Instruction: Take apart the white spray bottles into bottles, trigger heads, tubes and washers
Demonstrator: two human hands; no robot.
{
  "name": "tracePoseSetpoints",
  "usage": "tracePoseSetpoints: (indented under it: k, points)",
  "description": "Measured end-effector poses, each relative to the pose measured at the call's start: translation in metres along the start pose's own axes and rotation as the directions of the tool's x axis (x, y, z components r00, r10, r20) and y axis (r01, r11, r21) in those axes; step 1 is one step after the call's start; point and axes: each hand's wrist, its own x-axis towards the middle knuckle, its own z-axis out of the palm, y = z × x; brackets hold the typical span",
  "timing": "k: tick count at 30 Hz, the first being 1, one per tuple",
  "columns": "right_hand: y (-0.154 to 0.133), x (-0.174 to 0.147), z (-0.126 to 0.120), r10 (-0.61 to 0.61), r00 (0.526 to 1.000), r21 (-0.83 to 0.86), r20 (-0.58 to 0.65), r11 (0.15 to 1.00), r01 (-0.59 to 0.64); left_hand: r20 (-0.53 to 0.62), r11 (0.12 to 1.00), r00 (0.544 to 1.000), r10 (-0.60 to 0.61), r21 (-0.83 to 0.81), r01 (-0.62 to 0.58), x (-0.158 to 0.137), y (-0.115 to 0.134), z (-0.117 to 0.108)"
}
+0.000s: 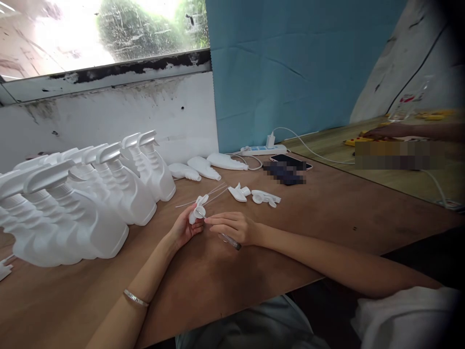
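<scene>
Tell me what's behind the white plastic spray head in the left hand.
Behind the white plastic spray head, thin, straight white tubes lie on the brown tabletop; whatever it and the left hand cover cannot be seen.

A workshop is showing: matching bottles (109,232) are standing ranked at nine o'clock; a co-worker's hand (387,131) is lying near yellow pieces (435,117) at three.

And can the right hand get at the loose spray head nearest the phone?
Probably yes: the spray head lies beyond the right hand, no visible barrier between. But it holds a thin tool, which might need setting down first.
</scene>
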Motion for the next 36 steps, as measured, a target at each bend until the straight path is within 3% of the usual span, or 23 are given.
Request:
tracePoseSetpoints:
  k: [10,20,36]
  points:
    - [0.001,0.001,0.002,0.125,0.992,0.105,-0.028,0.987,-0.122,0.038,1.000,0.999,-0.009,0.024,0.009,0.006,-0.003,-0.007]
    - [0.003,0.003,-0.005,0.307,0.951,0.284,0.030,0.910,-0.302,0.005,0.998,1.000,-0.027,0.062,0.027,0.005,-0.002,-0.006]
    - [0.000,-0.004,0.003,0.300,0.952,0.175,0.068,0.935,-0.307,-0.037,0.985,0.999,0.037,0.172,-0.030,0.012,-0.004,-0.001]
